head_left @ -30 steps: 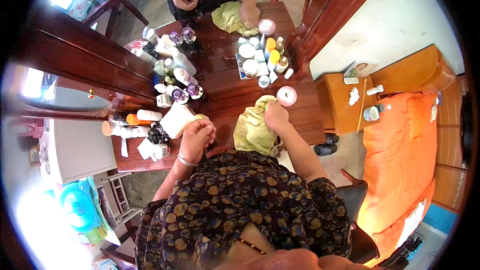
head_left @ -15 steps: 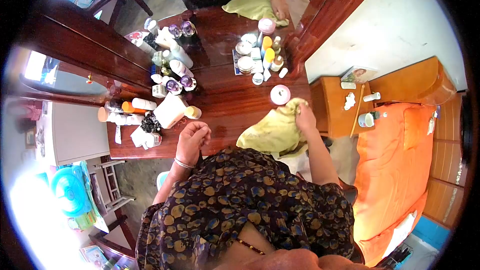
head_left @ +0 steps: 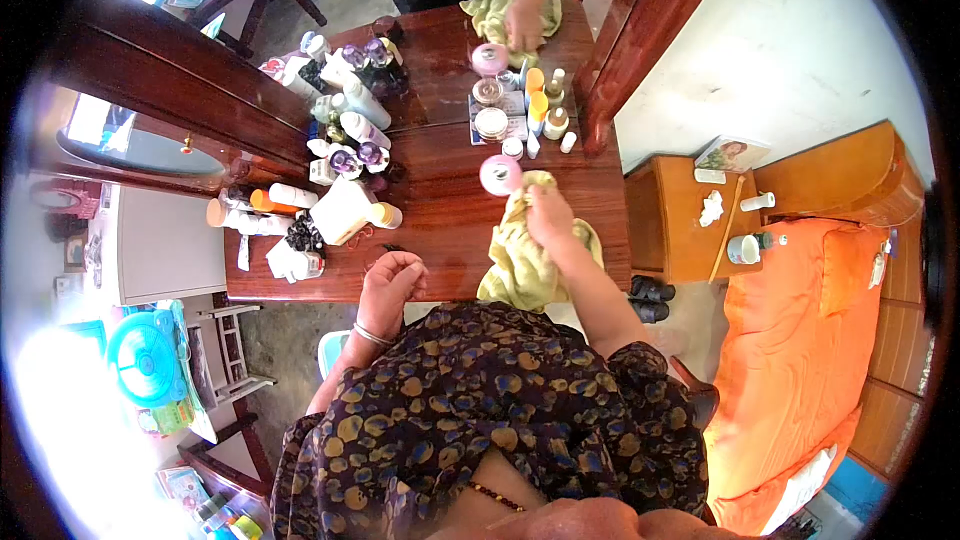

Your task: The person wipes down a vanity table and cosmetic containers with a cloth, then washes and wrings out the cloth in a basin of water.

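My right hand (head_left: 550,219) presses a crumpled yellow-green cloth (head_left: 512,265) onto the dark red wooden table (head_left: 440,205), fingers wrapped over its upper part. Just beyond the cloth lies a round pink-and-white container (head_left: 501,175). My left hand (head_left: 390,283) hovers by the table's front edge, thumb and fingertips pressed together; whether something small is between them I cannot make out. A bottle with a yellowish cap (head_left: 385,215) lies beyond it, beside a white box (head_left: 340,210).
Bottles with purple caps (head_left: 357,158) and other toiletries stand at the left. Several jars and yellow-capped tubes (head_left: 537,110) are near the mirror, which reflects the table. An orange bed (head_left: 790,340) and a wooden nightstand (head_left: 680,215) are at the right.
My right hand has moved left with the cloth, which is more bunched. The pink-and-white container now sits further left and slightly farther from me. My left hand stays pinched near the edge.
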Demonstrator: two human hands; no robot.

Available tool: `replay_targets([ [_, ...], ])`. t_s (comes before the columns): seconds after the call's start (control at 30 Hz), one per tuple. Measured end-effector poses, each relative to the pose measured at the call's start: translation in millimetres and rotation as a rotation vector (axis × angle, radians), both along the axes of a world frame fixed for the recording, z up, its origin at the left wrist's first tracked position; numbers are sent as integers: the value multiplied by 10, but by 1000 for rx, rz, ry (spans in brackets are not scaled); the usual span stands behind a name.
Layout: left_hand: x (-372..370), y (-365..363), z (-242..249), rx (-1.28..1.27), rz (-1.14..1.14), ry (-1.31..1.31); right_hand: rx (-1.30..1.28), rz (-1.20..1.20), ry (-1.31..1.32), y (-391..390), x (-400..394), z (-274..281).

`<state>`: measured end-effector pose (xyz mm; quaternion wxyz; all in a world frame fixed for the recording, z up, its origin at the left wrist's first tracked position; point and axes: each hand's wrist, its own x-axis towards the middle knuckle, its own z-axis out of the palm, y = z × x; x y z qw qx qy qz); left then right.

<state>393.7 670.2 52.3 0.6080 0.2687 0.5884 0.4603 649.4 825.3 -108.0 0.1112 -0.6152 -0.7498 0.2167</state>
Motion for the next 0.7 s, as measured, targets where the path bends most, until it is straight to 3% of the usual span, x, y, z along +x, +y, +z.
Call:
replay_targets([
  [0.1,80,39,30,-10,-24,20,109,130,105,-17,-221,-176],
  [0.13,98,63,20,-1,-38,16,38,119,69,-39,-234,-76],
  [0.27,48,109,-5,58,-34,9,-104,-133,-30,76,64,-32],
  [0.3,40,113,-11,46,-10,10,-36,-170,-56,145,200,-180],
  [0.37,4,89,-23,15,35,13,-134,-271,-93,275,298,99],
  [0.6,-66,10,-67,-55,62,11,12,-126,-47,752,85,-189],
  [0.7,-117,32,-24,-50,56,22,-6,18,-53,776,37,-56],
])
